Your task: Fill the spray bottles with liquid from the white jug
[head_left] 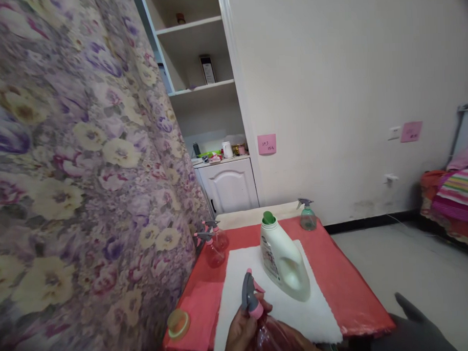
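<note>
My left hand is at the bottom centre, closed round the neck of a pink translucent spray bottle with a grey and pink trigger head. It holds the bottle over the near end of a white cloth spread on a red-covered table. A white detergent jug with a green cap lies on that cloth just beyond the hand. My right hand is not visible.
Two pink spray bottles stand at the table's left edge and a green one at the far corner. A small orange-lidded jar sits near left. A floral curtain hangs close on the left. A dark grey shape lies bottom right.
</note>
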Motion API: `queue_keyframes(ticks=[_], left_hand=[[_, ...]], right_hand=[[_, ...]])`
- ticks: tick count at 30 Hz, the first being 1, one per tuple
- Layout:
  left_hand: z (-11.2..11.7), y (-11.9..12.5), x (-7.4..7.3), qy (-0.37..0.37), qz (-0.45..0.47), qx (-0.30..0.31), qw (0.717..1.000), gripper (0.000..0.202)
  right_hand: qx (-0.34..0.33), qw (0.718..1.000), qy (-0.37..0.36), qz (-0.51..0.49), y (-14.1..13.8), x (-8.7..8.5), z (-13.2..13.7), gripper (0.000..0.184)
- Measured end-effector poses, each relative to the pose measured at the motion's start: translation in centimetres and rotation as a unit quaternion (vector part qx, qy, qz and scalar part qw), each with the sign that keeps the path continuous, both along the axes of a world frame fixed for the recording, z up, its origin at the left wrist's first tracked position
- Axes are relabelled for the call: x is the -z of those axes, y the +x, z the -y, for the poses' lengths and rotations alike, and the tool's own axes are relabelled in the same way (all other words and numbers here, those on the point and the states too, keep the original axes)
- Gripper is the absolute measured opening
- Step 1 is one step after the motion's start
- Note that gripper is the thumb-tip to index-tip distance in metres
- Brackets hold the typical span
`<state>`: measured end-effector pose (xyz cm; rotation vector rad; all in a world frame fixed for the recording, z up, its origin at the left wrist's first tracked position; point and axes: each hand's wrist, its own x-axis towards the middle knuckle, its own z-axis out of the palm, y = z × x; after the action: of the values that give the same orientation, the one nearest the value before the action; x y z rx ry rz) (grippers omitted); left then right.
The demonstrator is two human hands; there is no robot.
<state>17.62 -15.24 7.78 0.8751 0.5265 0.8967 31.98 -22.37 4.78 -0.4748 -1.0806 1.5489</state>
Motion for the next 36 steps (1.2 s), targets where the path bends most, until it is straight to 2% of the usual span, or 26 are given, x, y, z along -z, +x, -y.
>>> queue_keyframes(ticks=[3, 5, 9, 14, 18, 24, 27, 30, 36], left_hand=[[0.3, -0.1, -0.6, 0.003, -0.002, 0.013, 1.0, 0.041], [0.5, 0.1, -1.2, 0.01, 0.003, 0.015, 1.0, 0.036], [0.4, 0.9, -1.7, 0.022, -0.004, -0.022, 1.0, 0.03], [0.4, 1.0, -1.4, 0.053, -0.054, -0.06, 0.995, 0.041], [1.0, 0.7, -1.8, 0.029, -0.087, -0.079, 0.993, 0.049], [0.0, -0.2, -2.9, 0.096, -0.143, -0.101, 0.98, 0.046], [-1.1, -0.7, -3.4, 0.102, -0.157, -0.115, 0.976, 0.046], [-1.8, -1.1, -4.1, 0.104, -0.147, -0.127, 0.975, 0.048], [-2.5, -1.8, -5.1, 0.125, -0.099, -0.162, 0.974, 0.045]], right_hand=[[-0.019, 1.0, -0.004, -0.023, 0.0, 0.1, -0.2, 0.073], [-0.03, 0.999, -0.012, -0.037, 0.0, 0.3, -0.3, 0.075], [-0.033, 0.997, -0.008, -0.076, 0.0, 0.8, -0.6, 0.076], [-0.024, 0.995, 0.003, -0.096, 0.1, 0.2, -0.6, 0.074], [-0.017, 0.994, 0.018, -0.106, -0.1, -0.1, -0.4, 0.074], [0.029, 0.995, -0.008, -0.093, -0.5, 2.1, -0.9, 0.083], [0.037, 0.995, 0.0, -0.093, -0.4, 2.6, -1.1, 0.086], [0.046, 0.995, 0.007, -0.083, -0.3, 3.0, -1.1, 0.087], [0.075, 0.996, -0.007, -0.046, 0.2, 5.1, -1.4, 0.089]])
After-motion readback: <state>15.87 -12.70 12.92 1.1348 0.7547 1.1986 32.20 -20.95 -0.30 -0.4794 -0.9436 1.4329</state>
